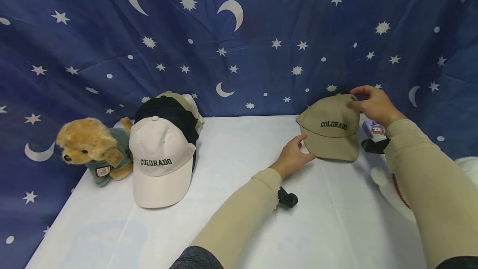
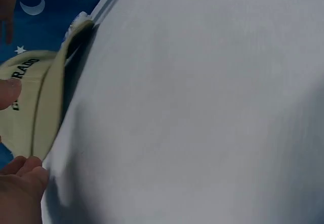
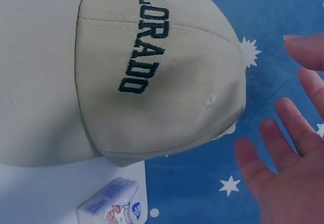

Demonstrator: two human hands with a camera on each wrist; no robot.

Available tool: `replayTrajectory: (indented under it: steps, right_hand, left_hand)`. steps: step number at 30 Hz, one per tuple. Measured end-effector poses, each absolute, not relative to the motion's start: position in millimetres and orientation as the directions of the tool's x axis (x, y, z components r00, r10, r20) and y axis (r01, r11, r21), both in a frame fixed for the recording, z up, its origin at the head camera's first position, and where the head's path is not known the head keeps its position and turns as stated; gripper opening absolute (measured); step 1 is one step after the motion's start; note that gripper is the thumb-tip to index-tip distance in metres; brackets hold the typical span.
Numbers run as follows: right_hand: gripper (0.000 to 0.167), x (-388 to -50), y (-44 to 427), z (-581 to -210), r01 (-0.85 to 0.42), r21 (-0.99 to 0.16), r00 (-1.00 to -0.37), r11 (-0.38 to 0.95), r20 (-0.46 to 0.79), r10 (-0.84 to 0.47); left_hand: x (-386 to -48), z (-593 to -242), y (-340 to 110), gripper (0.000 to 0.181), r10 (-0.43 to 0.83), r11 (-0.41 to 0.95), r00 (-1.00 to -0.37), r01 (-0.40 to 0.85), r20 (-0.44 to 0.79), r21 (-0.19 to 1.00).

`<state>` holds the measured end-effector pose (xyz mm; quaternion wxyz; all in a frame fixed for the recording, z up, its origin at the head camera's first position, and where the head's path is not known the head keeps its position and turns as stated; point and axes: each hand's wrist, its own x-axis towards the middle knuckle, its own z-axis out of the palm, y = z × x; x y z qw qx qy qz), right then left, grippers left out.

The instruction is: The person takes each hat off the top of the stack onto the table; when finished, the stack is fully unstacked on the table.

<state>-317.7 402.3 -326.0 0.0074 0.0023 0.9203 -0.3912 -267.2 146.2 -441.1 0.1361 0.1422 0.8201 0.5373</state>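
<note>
- We find the tan cap (image 1: 326,114) at the tabletop's (image 1: 239,169) far edge, right of centre, before the blue cloth (image 1: 261,24). Its brim points toward the wearer of the head camera, presumably so that the lettering faces the viewer.
- We note the left hand (image 1: 293,157) at the brim's left corner. Thumb and fingers stand apart in the head view; we cannot tell whether this grip pinches the brim. Contact at the corner would probably suit turning or steadying the cap.
- We see the right hand (image 1: 375,105) beside the crown, its grip spread wide; the right wrist view shows its fingers clear of the fabric. This placing would suit guiding the crown from the opposite side.
- We compare, at left, the cream cap (image 1: 160,148) overlapping the black cap (image 1: 164,107), likely to keep its front lettering unobstructed. The plush animal (image 1: 89,138) sits just beside them.
- We observe a small packet (image 1: 373,130) near the tan cap's right side, partly screened by the right arm.
</note>
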Motion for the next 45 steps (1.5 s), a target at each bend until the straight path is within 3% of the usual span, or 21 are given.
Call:
replayTrajectory:
  steps: [12,23,31,45]
  right_hand:
    - [0.059,-304,381,-322,-0.058,-0.684,-0.998,0.728,0.024,-0.057]
    - [0.056,-294,340,-324,-0.136,-0.72,-0.989,0.68,0.06,-0.135]
    - [0.046,-284,305,-338,-0.245,-0.746,-0.967,0.619,0.146,-0.207]
    - [0.046,-268,241,-343,-0.276,-0.795,-0.943,0.539,0.116,-0.312]
  left_hand:
    - [-273,-407,97,0.069,0.427,0.358,-0.904,0.186,0.017,0.915]
    - [-272,-371,34,0.069,0.451,0.306,-0.887,0.261,0.102,0.916]
    - [-254,-359,-12,0.069,0.433,0.282,-0.888,0.297,0.155,0.912]
    - [-215,-363,-94,0.064,0.376,0.362,-0.913,0.302,0.158,0.882]
